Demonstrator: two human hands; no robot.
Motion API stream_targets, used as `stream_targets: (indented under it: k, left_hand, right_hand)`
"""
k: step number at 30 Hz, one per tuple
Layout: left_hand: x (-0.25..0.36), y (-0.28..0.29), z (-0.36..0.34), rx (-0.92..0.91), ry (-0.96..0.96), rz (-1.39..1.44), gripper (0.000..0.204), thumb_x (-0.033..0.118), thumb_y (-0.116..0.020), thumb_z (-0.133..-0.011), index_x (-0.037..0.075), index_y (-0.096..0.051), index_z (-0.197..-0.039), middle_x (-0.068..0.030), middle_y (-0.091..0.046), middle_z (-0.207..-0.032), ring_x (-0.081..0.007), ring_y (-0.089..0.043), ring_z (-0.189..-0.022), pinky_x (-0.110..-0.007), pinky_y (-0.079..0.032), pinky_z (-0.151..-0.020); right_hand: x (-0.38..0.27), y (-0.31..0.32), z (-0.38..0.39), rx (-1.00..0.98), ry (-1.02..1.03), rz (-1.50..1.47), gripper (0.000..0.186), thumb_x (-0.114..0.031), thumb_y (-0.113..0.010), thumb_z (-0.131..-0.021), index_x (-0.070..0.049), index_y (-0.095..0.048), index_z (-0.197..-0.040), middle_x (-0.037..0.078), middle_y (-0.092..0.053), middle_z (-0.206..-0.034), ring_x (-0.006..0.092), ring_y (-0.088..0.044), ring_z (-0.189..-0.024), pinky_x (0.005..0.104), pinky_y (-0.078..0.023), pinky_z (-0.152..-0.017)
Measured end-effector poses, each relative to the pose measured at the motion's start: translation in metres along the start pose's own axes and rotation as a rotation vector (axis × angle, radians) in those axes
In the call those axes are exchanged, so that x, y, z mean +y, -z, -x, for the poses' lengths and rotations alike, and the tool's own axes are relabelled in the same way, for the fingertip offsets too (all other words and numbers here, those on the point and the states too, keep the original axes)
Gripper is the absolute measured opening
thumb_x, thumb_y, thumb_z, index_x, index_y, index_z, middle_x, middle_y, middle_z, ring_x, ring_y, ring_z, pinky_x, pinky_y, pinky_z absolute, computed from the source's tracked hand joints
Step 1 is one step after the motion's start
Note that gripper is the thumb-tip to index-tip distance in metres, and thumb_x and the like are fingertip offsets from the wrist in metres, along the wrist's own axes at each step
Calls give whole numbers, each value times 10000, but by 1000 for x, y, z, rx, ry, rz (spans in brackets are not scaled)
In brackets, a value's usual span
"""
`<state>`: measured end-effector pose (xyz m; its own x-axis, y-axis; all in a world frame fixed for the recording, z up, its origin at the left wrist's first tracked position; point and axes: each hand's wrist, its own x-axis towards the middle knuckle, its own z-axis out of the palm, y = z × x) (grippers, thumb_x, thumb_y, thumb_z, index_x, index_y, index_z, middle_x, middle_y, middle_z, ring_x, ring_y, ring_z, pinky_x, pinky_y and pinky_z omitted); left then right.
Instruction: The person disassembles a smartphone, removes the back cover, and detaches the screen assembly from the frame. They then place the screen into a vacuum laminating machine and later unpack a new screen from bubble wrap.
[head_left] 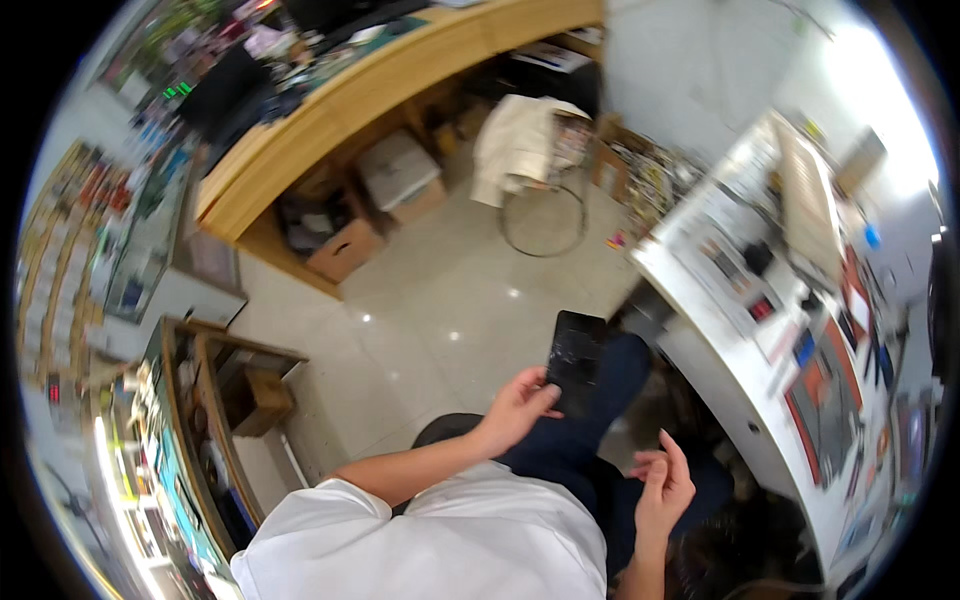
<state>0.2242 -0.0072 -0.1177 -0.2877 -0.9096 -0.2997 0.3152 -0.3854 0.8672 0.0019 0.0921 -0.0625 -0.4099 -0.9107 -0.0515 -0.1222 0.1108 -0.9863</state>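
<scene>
My left hand grips the lower left edge of a dark smartphone, thumb on top. The phone's black face carries pale smudges or cracks; I cannot tell which. It is held tilted above my dark trouser leg. My right hand is raised over my lap, apart from the phone. Its index finger points up and the other fingers bend loosely, with nothing seen between them.
A white workbench with tools and a dark red-edged mat curves along my right. Ahead, a stool draped with cream cloth stands near a wooden desk. Cardboard boxes sit beneath the desk. Shelving stands at left.
</scene>
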Motion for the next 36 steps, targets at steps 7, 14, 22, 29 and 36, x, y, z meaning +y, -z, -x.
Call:
stream_targets:
  k: [7,14,22,29,36]
  left_hand:
    - [-125,294,39,744,71,-482,345,101,-604,-963,-85,-573,-1252,-158,-710,-1036,-203,-718,-786,-314,-619,-640]
    - [-139,402,23,1133,40,-12,342,181,-636,-963,-92,-607,-1167,-135,-686,-908,-206,-688,-738,-350,-609,-605]
    - [124,675,-35,1689,-241,-162,662,514,-509,-1000,-72,-560,-1306,-202,-659,-1060,-230,-646,-1029,-373,-494,-749]
    - [-14,587,-70,1266,106,-676,395,325,-583,-934,-60,-669,-911,-222,-700,-882,-353,-669,-796,-444,-528,-721]
    - [-165,359,-25,634,429,-417,441,426,-509,-972,57,-654,-778,16,-450,-528,-105,-404,-410,-291,-307,-385]
  right_hand:
    - [50,-36,-9,-202,-44,344,245,-111,-612,-958,71,-675,-1110,108,-711,-805,144,-668,-683,280,-546,-636]
    - [38,-68,-5,-281,-49,610,254,-176,-635,-944,12,-698,-1103,153,-726,-844,241,-715,-756,337,-552,-707]
    - [55,-71,-11,-460,102,702,296,-235,-629,-964,-5,-697,-1137,178,-734,-927,272,-726,-840,366,-554,-785]
    - [54,-71,27,-356,-10,772,289,-195,-644,-956,2,-685,-1165,192,-722,-1002,250,-711,-895,346,-546,-809]
    - [57,-51,17,-256,2,858,282,-318,-676,-916,-59,-731,-820,158,-662,-779,362,-649,-728,421,-508,-641]
